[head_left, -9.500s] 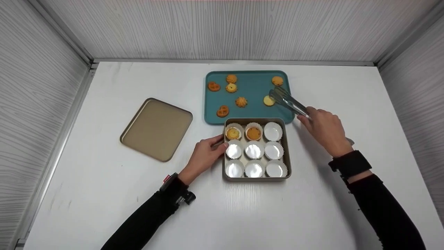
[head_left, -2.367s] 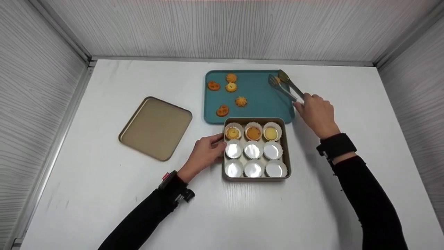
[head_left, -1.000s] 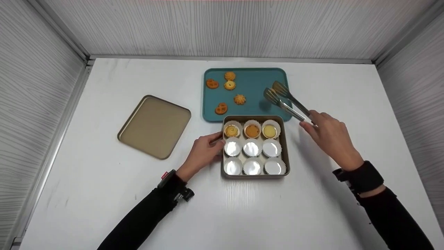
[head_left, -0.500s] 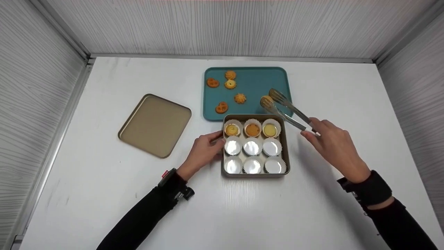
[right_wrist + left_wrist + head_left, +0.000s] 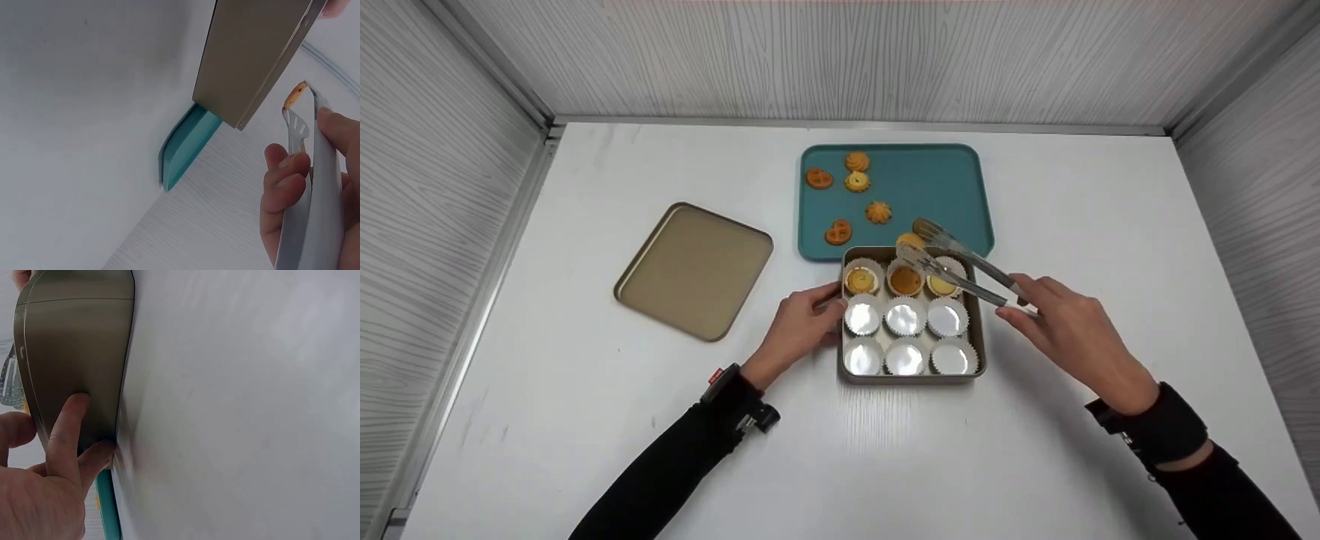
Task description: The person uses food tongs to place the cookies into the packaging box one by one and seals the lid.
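My right hand (image 5: 1072, 330) grips metal serving tongs (image 5: 960, 281). Between their slotted tips is a round golden cookie (image 5: 296, 95), raised above the back rim of a square gold-coloured baking tin (image 5: 911, 379). With fingers on its outer left wall and thumb at the rim, my left hand (image 5: 802, 330) holds the tin. White paper cups stand in rows inside. The back row's cups hold a yellow-topped cookie (image 5: 861, 281), a brown cookie (image 5: 905, 281) and a pale yellow cookie (image 5: 941, 286), partly covered by the tongs. The middle and front cups (image 5: 906, 358) show bare bottoms.
Behind the tin lies a teal tray (image 5: 945, 180). On its left half are pretzels (image 5: 838, 232), a star-shaped cookie (image 5: 878, 212), a swirl cookie (image 5: 856, 161) and another yellow-topped cookie (image 5: 856, 182). A shallow gold lid (image 5: 694, 274) lies at left. Pale panels (image 5: 855, 60) enclose the table.
The pale yellow cookie has gone from the tray into the back right cup. Since then the tongs have lifted the round cookie from the tray's right end and brought it leftward to the tin.
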